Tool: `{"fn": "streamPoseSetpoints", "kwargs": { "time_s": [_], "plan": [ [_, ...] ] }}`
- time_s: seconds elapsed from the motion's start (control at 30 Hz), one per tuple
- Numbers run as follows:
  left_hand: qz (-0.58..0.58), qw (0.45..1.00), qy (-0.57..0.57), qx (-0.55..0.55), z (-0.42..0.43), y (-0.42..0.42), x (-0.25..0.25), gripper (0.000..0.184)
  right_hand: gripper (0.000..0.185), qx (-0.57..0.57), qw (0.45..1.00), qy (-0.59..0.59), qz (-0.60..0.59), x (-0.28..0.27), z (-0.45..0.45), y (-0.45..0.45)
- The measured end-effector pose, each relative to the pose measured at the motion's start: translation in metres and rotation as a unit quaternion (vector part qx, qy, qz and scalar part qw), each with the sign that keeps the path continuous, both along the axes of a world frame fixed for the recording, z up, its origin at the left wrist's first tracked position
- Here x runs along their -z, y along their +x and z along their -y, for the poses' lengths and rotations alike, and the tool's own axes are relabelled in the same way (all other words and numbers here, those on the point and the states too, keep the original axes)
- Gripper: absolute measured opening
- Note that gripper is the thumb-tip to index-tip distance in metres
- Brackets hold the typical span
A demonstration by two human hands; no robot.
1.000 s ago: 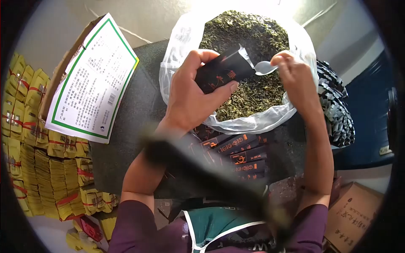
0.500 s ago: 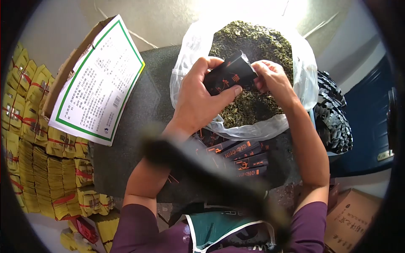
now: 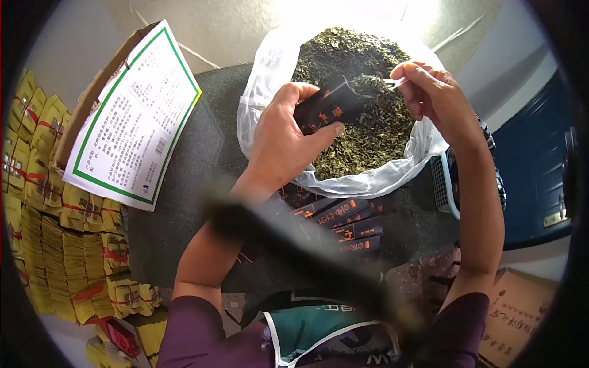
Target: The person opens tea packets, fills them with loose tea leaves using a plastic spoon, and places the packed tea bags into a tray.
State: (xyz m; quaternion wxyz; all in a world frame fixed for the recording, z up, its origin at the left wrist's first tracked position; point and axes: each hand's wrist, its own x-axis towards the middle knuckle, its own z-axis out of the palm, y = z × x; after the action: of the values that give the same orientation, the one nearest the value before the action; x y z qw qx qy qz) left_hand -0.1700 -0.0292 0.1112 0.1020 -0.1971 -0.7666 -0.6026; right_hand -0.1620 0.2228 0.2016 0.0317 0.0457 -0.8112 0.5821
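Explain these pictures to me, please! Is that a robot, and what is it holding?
There's no robot here: these are a person's own bare hands. Every picture comes from one camera worn on the person's head, looking forward and down, so you see roughly what they see.

The left hand holds a black packet with orange markings. The right hand holds a small spoon with bits of leaf on it, near the packet's end.

Under the hands, on the dark table, is a clear plastic bag full of dry, crumbly leaves. Closer to the person lie more black packets. Off to the left are stacks of yellow packets. I can't tell what the blurry dark shape in front is.
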Motion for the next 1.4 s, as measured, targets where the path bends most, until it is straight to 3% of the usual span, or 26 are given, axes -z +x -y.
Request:
{"fn": "streamPoseSetpoints", "kwargs": {
  "time_s": [0.07, 0.13, 0.17, 0.3, 0.37, 0.4, 0.57, 0.63, 0.7, 0.77, 0.83, 0.9, 1.07, 1.2, 1.4],
  "plan": [
    [-0.019, 1.0, -0.021, -0.007, 0.0, 0.0, 0.001, 0.056, 0.023, -0.013, 1.0, 0.016, 0.008, -0.004, 0.011, 0.002],
    [-0.031, 0.999, -0.037, -0.004, 0.001, -0.002, 0.003, 0.055, 0.025, -0.057, 0.989, 0.134, -0.025, -0.005, 0.023, 0.002],
    [-0.045, 0.998, -0.052, -0.001, 0.002, -0.002, 0.004, 0.053, 0.025, -0.058, 0.989, 0.135, -0.024, -0.003, 0.033, 0.004],
    [-0.023, 1.0, 0.012, 0.001, -0.002, 0.004, 0.0, 0.052, 0.025, -0.086, 0.96, 0.23, -0.135, -0.008, 0.06, 0.018],
    [-0.011, 1.0, 0.019, 0.001, -0.001, 0.004, -0.003, 0.052, 0.023, -0.079, 0.911, 0.293, -0.279, -0.011, 0.061, 0.022],
    [0.003, 1.0, 0.025, 0.004, -0.001, 0.004, -0.004, 0.052, 0.023, -0.064, 0.902, 0.308, -0.294, -0.016, 0.061, 0.027],
    [0.015, 0.997, 0.07, 0.021, 0.002, 0.0, -0.003, 0.048, 0.026, 0.041, 0.92, 0.266, -0.285, -0.027, 0.041, 0.023],
    [0.014, 0.996, 0.089, 0.029, 0.005, 0.0, -0.005, 0.047, 0.027, 0.088, 0.942, 0.258, -0.193, -0.02, 0.032, 0.007],
    [0.014, 0.996, 0.087, 0.024, 0.009, 0.002, -0.011, 0.045, 0.03, 0.052, 0.928, 0.34, -0.144, 0.011, 0.01, -0.025],
    [0.001, 0.997, 0.081, 0.018, 0.012, 0.003, -0.013, 0.045, 0.033, 0.027, 0.893, 0.411, -0.182, 0.048, 0.009, -0.045],
    [-0.014, 0.997, 0.074, 0.012, 0.014, 0.002, -0.016, 0.046, 0.033, 0.079, 0.924, 0.365, -0.083, 0.067, 0.026, -0.056],
    [-0.008, 0.996, 0.082, 0.02, 0.016, 0.003, -0.017, 0.046, 0.033, 0.037, 0.97, 0.238, -0.04, 0.079, 0.034, -0.061],
    [-0.006, 0.992, 0.125, 0.008, 0.015, -0.003, -0.01, 0.047, 0.027, 0.0, 0.998, 0.043, 0.041, 0.075, 0.037, -0.065],
    [0.013, 0.994, 0.106, 0.015, 0.015, -0.002, -0.011, 0.048, 0.026, 0.003, 0.998, 0.026, 0.065, 0.057, 0.029, -0.056],
    [0.024, 0.995, 0.098, 0.023, 0.012, -0.003, -0.005, 0.052, 0.028, 0.026, 0.999, 0.034, 0.004, 0.017, 0.003, -0.039]
  ]
}}
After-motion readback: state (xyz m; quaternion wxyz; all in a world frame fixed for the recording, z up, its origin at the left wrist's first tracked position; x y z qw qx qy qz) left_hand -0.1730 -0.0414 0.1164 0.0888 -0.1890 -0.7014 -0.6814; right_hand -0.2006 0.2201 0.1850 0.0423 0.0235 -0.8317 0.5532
